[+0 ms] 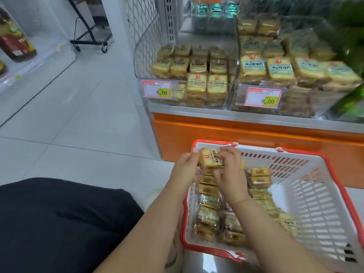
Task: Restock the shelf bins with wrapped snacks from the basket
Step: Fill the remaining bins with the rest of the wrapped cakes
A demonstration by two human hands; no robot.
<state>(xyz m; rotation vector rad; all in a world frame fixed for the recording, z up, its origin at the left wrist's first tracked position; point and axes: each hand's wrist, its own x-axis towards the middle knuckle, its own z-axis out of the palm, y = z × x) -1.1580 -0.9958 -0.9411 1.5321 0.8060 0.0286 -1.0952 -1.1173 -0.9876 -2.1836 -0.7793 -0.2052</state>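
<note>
**Both hands lift one wrapped snack above the basket**

Nearest the camera, a black-clothed leg (59, 223) fills the lower left corner. Two bare forearms reach forward from the bottom edge and meet over the far left corner of the basket (315, 203). The left hand (186, 166) grips the left edge of a wrapped snack (211, 158), its fingers curled around that side. The right hand (229, 170) comes in from the right, its fingers bent over the top and right end of the same packet, pinching it. The packet is a flat rectangle in clear, glossy film, pale yellow with a red mark at one corner and dark printed characters, tilted slightly.

The basket is white slotted plastic with a red rim and sits on the floor against the orange shelf base (256, 138). Inside, loose snacks (208, 219) in shiny golden-brown film lie heaped along its left side and middle.

Beyond, on the lowest shelf, two clear plastic bins stand side by side. The left bin (229, 95) holds neat rows of yellow packets; the right bin (237, 56) holds similar packets with blue-green labels. Each front carries a price tag (157, 89) with a yellow patch. A white wire mesh panel (145, 36) rises at the shelf end above pale glossy floor tiles (78, 115).
</note>
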